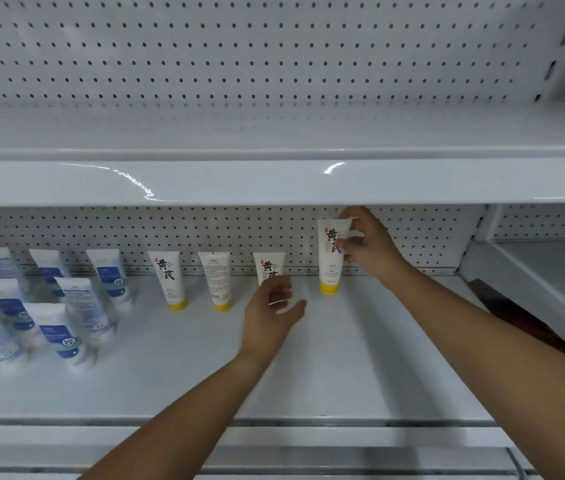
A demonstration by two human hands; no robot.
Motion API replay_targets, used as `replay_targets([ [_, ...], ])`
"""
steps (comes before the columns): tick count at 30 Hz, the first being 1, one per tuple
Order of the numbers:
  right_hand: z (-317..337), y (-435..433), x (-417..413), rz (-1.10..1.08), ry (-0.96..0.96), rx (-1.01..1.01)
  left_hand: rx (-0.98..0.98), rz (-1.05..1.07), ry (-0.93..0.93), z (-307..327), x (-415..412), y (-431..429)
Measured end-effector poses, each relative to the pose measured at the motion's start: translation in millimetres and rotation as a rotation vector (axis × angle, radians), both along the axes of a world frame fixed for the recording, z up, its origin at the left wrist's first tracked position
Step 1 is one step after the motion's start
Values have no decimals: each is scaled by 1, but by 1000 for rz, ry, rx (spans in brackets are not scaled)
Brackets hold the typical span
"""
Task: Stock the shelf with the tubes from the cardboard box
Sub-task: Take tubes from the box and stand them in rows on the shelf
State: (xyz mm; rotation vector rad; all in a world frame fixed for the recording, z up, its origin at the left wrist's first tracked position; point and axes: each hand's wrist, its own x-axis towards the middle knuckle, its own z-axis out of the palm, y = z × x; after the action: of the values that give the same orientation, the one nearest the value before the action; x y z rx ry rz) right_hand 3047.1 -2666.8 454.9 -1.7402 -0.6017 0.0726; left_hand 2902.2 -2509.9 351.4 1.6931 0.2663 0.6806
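On the lower shelf (360, 358), near the pegboard back (419, 237), the right hand (367, 244) pinches the top of a white tube (331, 268) between thumb and curled fingers. Its long axis is vertical, yellow cap pointing down. 3 matching tubes (170, 278) stand cap-down in a row to its left. The left hand (270, 317), fingers loosely curled, hides the nearest one's base; whether it grips is unclear. Blue-labelled tubes (62, 334) stand far left.

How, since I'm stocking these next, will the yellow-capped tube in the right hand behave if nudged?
Probably tippy: the tube is tall and narrow, upright on its small yellow cap. Likely light, since the right hand holds it with just fingers at the top. Its smooth plastic may be a little slippery.
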Motion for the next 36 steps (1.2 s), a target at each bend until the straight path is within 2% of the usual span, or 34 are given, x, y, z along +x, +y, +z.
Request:
replay_targets([
  [4,-8,2,-8,-1,17,7,47,-58,26,11,22,-28],
  [7,-12,2,-9,-14,1,-8,-11,-63,59,17,38,-39],
  [22,-27,10,1,-63,-34,-51,83,-74,170,4,77,-26],
  [36,-45,14,10,-69,-59,-94,69,-73,197,-13,87,-22],
])
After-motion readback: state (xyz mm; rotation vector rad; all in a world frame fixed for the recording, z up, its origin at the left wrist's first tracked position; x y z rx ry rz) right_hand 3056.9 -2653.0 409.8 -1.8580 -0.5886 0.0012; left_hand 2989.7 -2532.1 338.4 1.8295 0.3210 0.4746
